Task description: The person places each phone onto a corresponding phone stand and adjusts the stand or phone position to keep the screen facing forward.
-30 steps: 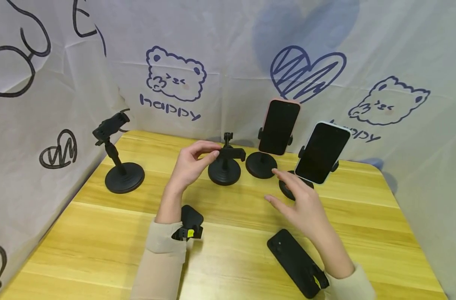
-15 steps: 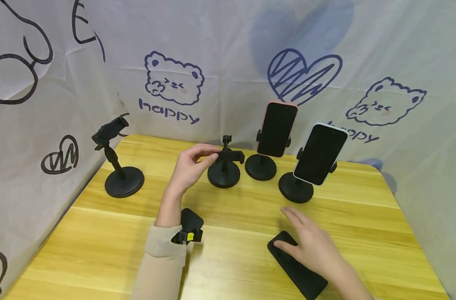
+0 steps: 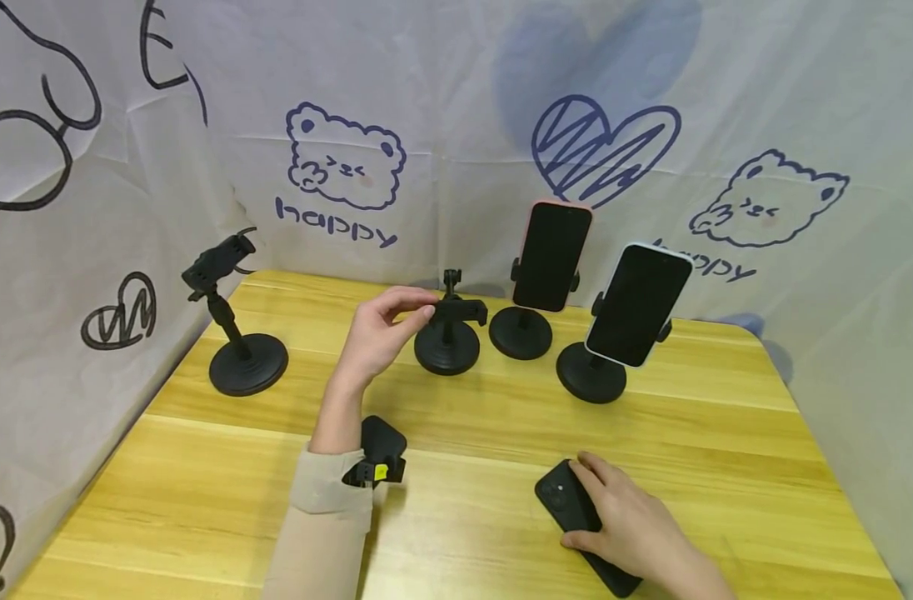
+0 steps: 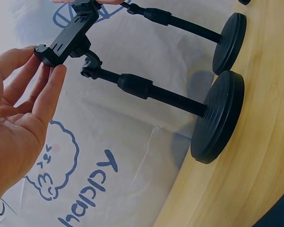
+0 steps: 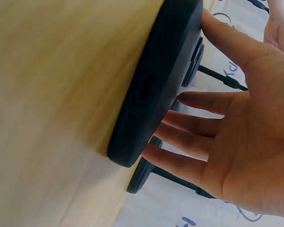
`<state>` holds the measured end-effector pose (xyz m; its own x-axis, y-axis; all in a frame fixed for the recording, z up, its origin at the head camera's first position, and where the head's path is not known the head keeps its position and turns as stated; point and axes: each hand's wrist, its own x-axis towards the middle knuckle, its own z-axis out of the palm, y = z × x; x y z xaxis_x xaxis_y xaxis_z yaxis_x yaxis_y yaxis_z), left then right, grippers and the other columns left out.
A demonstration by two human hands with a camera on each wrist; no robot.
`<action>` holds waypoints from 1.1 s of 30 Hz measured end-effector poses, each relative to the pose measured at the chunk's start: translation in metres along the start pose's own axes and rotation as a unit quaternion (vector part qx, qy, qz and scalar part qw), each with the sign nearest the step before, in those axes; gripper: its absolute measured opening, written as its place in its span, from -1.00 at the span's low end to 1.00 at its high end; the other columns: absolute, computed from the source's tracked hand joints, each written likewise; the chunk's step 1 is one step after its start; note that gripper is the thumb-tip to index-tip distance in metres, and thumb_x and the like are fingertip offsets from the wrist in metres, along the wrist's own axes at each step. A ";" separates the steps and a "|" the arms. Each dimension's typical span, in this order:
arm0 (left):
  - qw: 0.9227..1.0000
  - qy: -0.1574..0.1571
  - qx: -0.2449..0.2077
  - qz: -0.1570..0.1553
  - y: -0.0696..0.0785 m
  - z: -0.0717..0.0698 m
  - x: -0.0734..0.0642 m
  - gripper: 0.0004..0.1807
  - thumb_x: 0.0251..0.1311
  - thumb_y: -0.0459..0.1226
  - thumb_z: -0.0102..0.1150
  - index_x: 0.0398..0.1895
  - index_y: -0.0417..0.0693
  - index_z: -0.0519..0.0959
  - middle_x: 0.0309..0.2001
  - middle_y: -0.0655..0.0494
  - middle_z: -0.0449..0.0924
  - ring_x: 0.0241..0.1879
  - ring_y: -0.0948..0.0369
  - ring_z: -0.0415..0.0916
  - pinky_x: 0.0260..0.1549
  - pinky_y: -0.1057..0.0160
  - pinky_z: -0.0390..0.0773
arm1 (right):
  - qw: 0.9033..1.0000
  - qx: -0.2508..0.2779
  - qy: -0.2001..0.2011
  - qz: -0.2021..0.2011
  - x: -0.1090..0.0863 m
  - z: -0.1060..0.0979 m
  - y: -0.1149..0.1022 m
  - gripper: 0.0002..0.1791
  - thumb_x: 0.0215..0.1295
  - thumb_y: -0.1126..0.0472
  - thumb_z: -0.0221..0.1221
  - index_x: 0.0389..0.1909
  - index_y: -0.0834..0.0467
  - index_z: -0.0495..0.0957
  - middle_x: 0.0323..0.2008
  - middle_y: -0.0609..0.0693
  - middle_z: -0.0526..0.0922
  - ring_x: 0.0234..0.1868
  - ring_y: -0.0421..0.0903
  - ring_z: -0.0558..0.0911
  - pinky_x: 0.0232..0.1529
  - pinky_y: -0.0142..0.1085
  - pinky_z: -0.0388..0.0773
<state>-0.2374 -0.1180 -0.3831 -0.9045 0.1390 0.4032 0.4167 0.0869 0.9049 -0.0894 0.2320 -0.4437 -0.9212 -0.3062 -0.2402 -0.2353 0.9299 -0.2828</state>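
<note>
My left hand (image 3: 385, 329) pinches the left end of the clamp on a black phone stand (image 3: 447, 354). In the left wrist view, fingertips and thumb of the left hand (image 4: 19, 123) meet at the end of the clamp (image 4: 68, 38), which holds no phone. A black smartphone (image 3: 564, 493) lies back up on the table at the front right. My right hand (image 3: 636, 525) grips it across its width, thumb on one long edge, fingers on the other. In the right wrist view, the thumb and fingertips touch the edges of the phone (image 5: 156, 85).
Behind stand a phone with a pink edge (image 3: 552, 257) and one with a white edge (image 3: 640, 304), each in a stand. Another stand (image 3: 248, 364) without a phone is at the left. Beside my left cuff shows a dark, rounded flat thing (image 3: 384, 437), partly hidden.
My right hand has moved from near the white-edged phone's stand toward the front, and now grips the black smartphone. The left hand keeps its pinch on the clamp.
</note>
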 end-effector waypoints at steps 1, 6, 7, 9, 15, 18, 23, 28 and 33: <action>1.000 0.000 0.001 0.001 0.000 0.000 0.000 -0.78 0.40 -0.38 0.29 0.05 -0.26 0.71 0.09 -0.10 0.67 0.12 0.17 0.59 0.12 0.29 0.62 | 1.000 -0.001 -0.003 0.003 0.000 0.000 -0.001 0.11 0.01 -0.34 0.52 0.51 0.14 0.38 0.48 0.17 0.36 0.39 0.20 0.47 0.06 0.17 0.64; 1.000 0.001 0.004 0.000 0.000 0.000 0.000 -0.78 0.40 -0.39 0.29 0.05 -0.26 0.71 0.09 -0.10 0.67 0.14 0.17 0.57 0.14 0.28 0.61 | 1.000 -0.012 -0.011 0.001 0.001 -0.002 -0.004 0.07 0.03 -0.30 0.53 0.48 0.18 0.42 0.44 0.19 0.40 0.38 0.21 0.46 0.00 0.18 0.65; 1.000 0.001 0.006 0.000 0.000 0.000 0.000 -0.78 0.40 -0.39 0.29 0.05 -0.26 0.71 0.09 -0.10 0.67 0.14 0.16 0.57 0.14 0.28 0.61 | 1.000 -0.015 -0.012 0.001 0.002 -0.003 -0.005 0.07 0.02 -0.29 0.54 0.47 0.19 0.43 0.43 0.19 0.41 0.37 0.21 0.47 -0.01 0.18 0.66; 1.000 0.001 0.006 0.001 0.000 0.000 0.000 -0.78 0.40 -0.39 0.29 0.05 -0.26 0.71 0.09 -0.10 0.67 0.14 0.16 0.57 0.14 0.29 0.61 | 1.000 -0.017 -0.013 0.003 0.002 -0.004 -0.007 0.05 0.02 -0.26 0.55 0.45 0.20 0.45 0.42 0.20 0.42 0.35 0.21 0.47 -0.02 0.16 0.66; 1.000 0.001 0.002 0.009 0.000 0.000 0.001 -0.78 0.39 -0.40 0.30 0.04 -0.28 0.71 0.08 -0.12 0.67 0.11 0.18 0.59 0.10 0.33 0.62 | 1.000 -0.014 -0.009 0.004 0.005 -0.005 -0.010 0.00 -0.02 -0.16 0.60 0.40 0.25 0.50 0.38 0.22 0.46 0.27 0.19 0.51 -0.03 0.10 0.66; 1.000 0.000 0.000 0.011 -0.001 0.000 0.000 -0.78 0.39 -0.40 0.29 0.04 -0.28 0.71 0.08 -0.13 0.67 0.09 0.19 0.60 0.11 0.26 0.63 | 1.000 -0.009 -0.009 0.002 0.007 -0.005 -0.010 -0.01 -0.04 -0.10 0.61 0.39 0.27 0.51 0.37 0.23 0.47 0.24 0.19 0.52 -0.03 0.10 0.65; 1.000 0.000 0.001 0.013 -0.002 0.000 0.001 -0.78 0.39 -0.40 0.29 0.04 -0.28 0.71 0.07 -0.12 0.68 0.08 0.20 0.61 0.12 0.19 0.64 | 1.000 -0.008 0.023 -0.009 0.005 -0.007 -0.010 -0.04 -0.08 -0.05 0.61 0.37 0.26 0.53 0.34 0.21 0.49 0.21 0.20 0.53 -0.12 0.07 0.67; 1.000 0.001 0.003 0.016 -0.001 0.000 0.000 -0.78 0.39 -0.40 0.30 0.04 -0.27 0.71 0.07 -0.12 0.68 0.09 0.17 0.61 0.12 0.21 0.63 | 0.995 -0.018 0.088 -0.041 0.005 -0.012 -0.012 -0.06 -0.07 -0.02 0.61 0.36 0.25 0.54 0.31 0.22 0.50 0.20 0.21 0.55 -0.05 0.07 0.68; 1.000 0.002 0.008 0.011 -0.001 0.000 0.001 -0.78 0.39 -0.40 0.30 0.05 -0.26 0.71 0.08 -0.12 0.68 0.10 0.15 0.61 0.12 0.24 0.63 | 0.986 -0.024 0.152 -0.068 0.010 -0.017 -0.018 -0.10 -0.06 0.01 0.60 0.37 0.20 0.56 0.31 0.18 0.51 0.16 0.16 0.57 -0.13 0.04 0.71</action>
<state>-0.2382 -0.1178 -0.3835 -0.8952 0.1378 0.4238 0.4382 0.0988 0.8934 -0.1000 0.2153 -0.4253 -0.9290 -0.3597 0.0873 -0.3699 0.8957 -0.2467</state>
